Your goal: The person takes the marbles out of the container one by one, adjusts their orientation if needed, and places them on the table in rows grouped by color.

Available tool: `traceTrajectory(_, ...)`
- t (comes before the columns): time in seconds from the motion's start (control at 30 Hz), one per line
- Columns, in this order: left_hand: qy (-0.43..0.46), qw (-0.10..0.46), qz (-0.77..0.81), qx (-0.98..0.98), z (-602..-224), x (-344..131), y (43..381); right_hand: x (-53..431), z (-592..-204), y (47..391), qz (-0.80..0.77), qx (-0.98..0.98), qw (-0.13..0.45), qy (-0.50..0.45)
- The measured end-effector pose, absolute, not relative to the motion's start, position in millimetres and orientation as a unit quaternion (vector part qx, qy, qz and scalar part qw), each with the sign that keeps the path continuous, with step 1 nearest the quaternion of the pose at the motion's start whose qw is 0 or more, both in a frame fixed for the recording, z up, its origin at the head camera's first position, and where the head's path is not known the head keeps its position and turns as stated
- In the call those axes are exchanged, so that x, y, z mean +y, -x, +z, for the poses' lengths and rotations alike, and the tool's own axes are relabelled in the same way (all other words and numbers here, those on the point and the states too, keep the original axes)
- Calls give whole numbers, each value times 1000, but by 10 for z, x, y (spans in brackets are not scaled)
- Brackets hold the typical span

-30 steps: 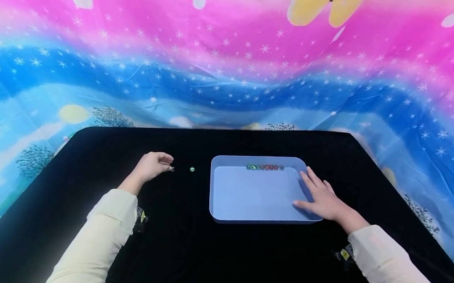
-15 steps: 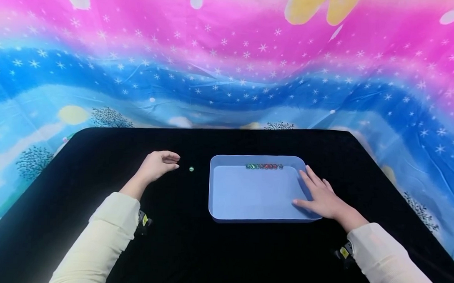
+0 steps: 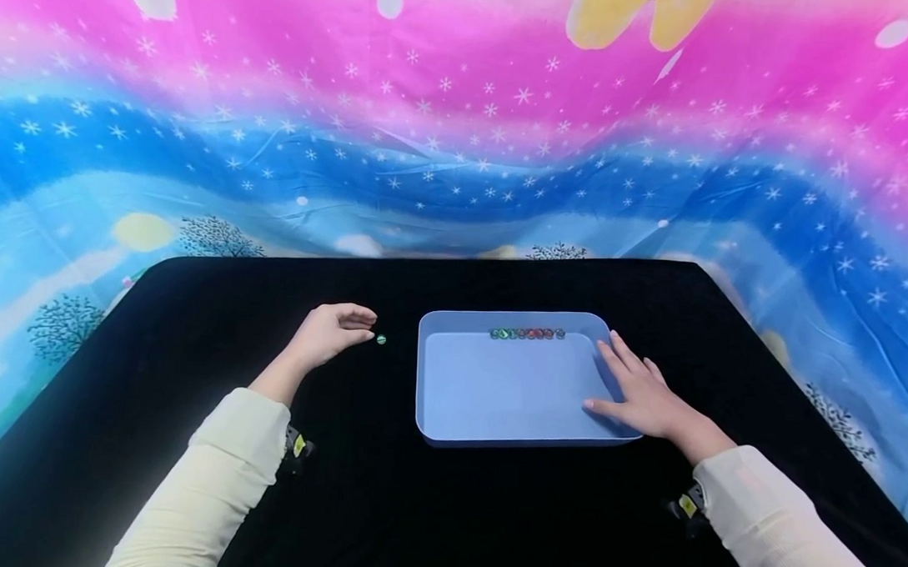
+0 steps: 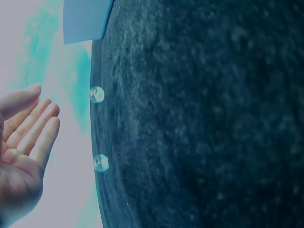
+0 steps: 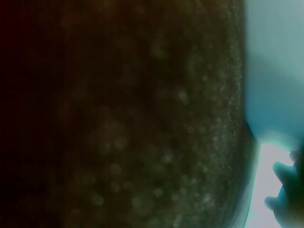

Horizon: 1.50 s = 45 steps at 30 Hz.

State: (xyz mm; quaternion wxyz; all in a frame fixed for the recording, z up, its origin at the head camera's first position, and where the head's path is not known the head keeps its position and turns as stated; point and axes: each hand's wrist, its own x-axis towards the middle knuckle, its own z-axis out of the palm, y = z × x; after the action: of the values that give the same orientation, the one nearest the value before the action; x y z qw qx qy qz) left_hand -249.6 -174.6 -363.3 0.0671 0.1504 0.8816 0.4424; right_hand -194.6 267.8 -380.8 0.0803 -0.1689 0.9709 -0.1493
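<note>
My left hand, its fingers loosely extended, hovers just left of a green marble on the black cloth. In the left wrist view two glass marbles lie on the cloth, a nearer marble and a farther marble; the palm is apart from both and holds nothing. From the head view, the nearer marble is hidden behind the hand. Against the right side of a pale blue tray rests my right hand, fingers spread and straight, thumb over the rim. Along the tray's far wall runs a row of green and red marbles.
A black cloth covers the table, whose far edge meets a hanging pink and blue backdrop with snowflakes. Each forearm carries a small black wrist device, such as the left wrist device.
My left hand has moved right toward the green marble. A marble first seen at its fingertips is now covered by the hand in the head view. The right hand stays on the tray.
</note>
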Motion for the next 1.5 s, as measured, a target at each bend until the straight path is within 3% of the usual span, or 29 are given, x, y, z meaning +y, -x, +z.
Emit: traceTrajectory(1.5, -202, 96, 496, 839, -3527, -1101, 2473, 2693, -3815, 1955, -150, 971, 83, 168)
